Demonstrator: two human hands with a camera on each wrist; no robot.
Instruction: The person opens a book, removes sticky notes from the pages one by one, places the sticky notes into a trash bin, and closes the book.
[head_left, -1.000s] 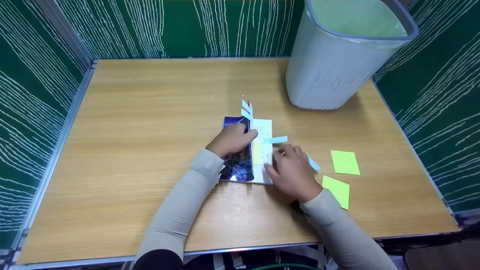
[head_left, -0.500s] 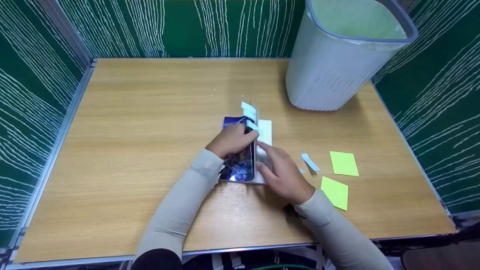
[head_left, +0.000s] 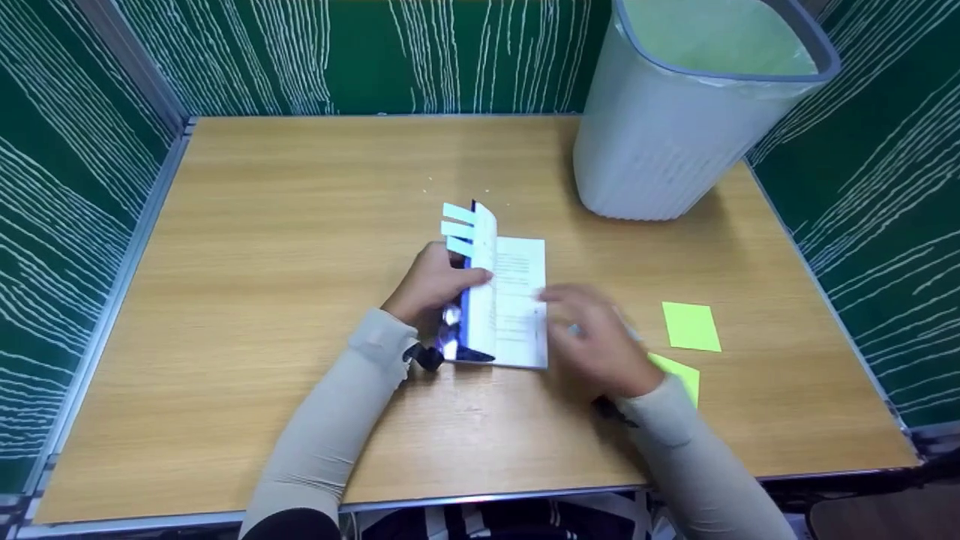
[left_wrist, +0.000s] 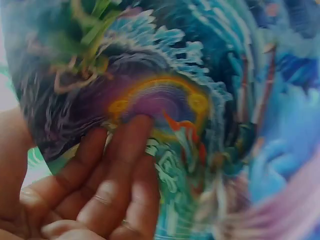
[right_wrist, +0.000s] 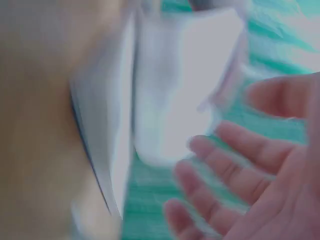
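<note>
A booklet (head_left: 519, 300) lies open on the table, its right-hand page white with lines of print. My left hand (head_left: 433, 281) grips the raised left part, thumb on the page and fingers behind the cover. The left wrist view shows those fingers against the colourful glossy cover (left_wrist: 165, 65). Three light-blue sticky tabs (head_left: 458, 230) stick out leftward from the raised pages. Just off the booklet's right edge is my right hand (head_left: 600, 337), blurred. In the right wrist view its fingers (right_wrist: 232, 172) are spread apart and hold nothing.
Two yellow-green sticky notes (head_left: 691, 326) lie on the table (head_left: 300, 210) at the right, one partly behind the right forearm. A lined wastebasket (head_left: 660, 142) stands at the back right. Green patterned panels (head_left: 360, 60) surround the table. Tiny white bits lie beyond the booklet.
The raised pages have swung over to the left, tabs now pointing left. My left hand has shifted left with them. My right hand went to the pages, then moved back right.
</note>
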